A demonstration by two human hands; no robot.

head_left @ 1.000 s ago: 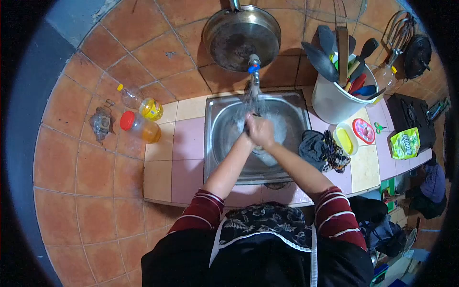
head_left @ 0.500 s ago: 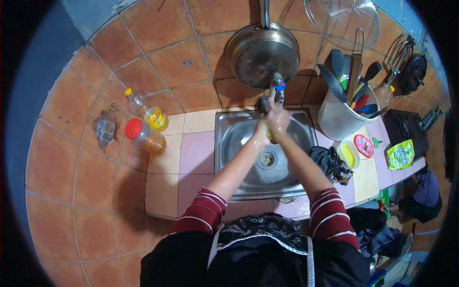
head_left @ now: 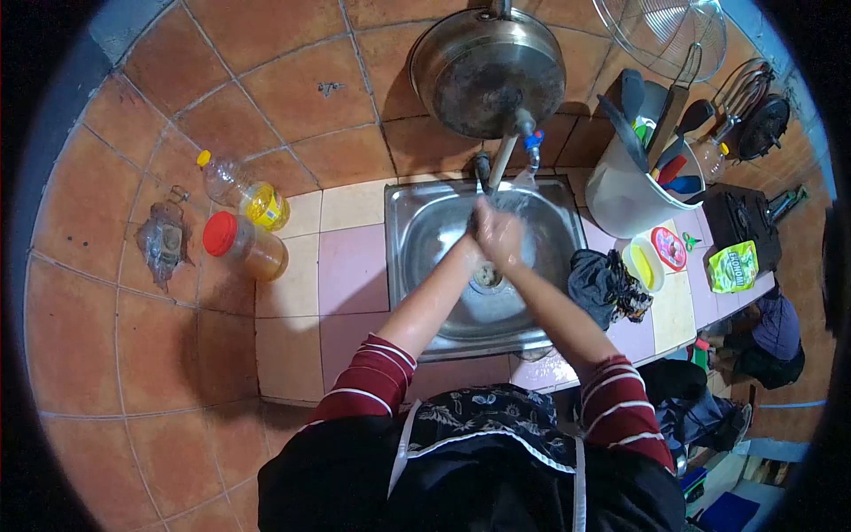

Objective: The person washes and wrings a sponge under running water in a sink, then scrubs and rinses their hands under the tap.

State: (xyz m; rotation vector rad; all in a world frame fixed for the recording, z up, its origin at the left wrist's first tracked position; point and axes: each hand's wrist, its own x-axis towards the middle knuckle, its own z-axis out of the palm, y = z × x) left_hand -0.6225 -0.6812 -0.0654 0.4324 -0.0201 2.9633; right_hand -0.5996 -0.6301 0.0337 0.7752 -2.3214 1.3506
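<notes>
Over the steel sink (head_left: 417,306), my left hand (head_left: 479,244) and my right hand (head_left: 502,236) are pressed together, wet, with closed fingers. The right hand covers much of the left, and whatever lies between them is hidden. Just beyond the fingers a pale, stick-like thing (head_left: 503,164) slants up toward the tap (head_left: 533,142); whether a hand holds it is unclear. Water comes from the tap, which has a blue and red handle. Beneath my hands the drain (head_left: 487,275) shows.
A frying pan (head_left: 487,80) hangs behind the tap. Right of the sink are a utensil bucket (head_left: 620,195), a dark cloth (head_left: 594,282) and a yellow tub (head_left: 642,264). A red-lidded jar (head_left: 253,248) stands left. Another person (head_left: 773,332) is low at the right.
My hands have moved from near the back of the sink slightly toward me and closed together, hiding the yellowish thing between them. The whole view has shifted.
</notes>
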